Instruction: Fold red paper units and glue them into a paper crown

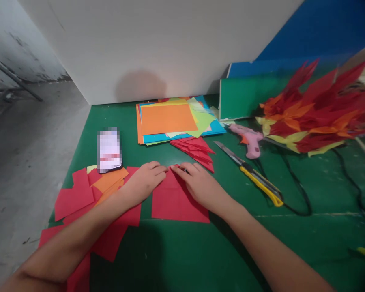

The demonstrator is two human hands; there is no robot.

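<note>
a red paper sheet is laid flat on the green table, and every place below is given from this sheet. the left hand is laid on its upper left corner, palm down, with the fingers stretched out and held close together. the right hand is laid on its upper right part in the same manner. the fingertips of both hands are brought almost together at the sheet's top edge, where a small raised fold of red paper is seen. nothing is clasped by either hand; the paper is only pressed down under flat, outspread fingers.

to the left of the sheet, loose red squares are scattered, some overlapped by the left forearm, and a few orange squares are laid among them. a phone is rested on those orange pieces, up and to the left of the sheet. straight beyond the sheet, a stack of coloured paper is placed, topped by an orange page. between that stack and the sheet, just beyond the right hand, a pile of folded red pieces is kept. to the right of the sheet, a yellow utility knife is laid at a slant, with a pink glue gun beyond it and a black cord trailed beside it. far to the upper right, a cluster of red, orange and yellow paper points is spread.
</note>
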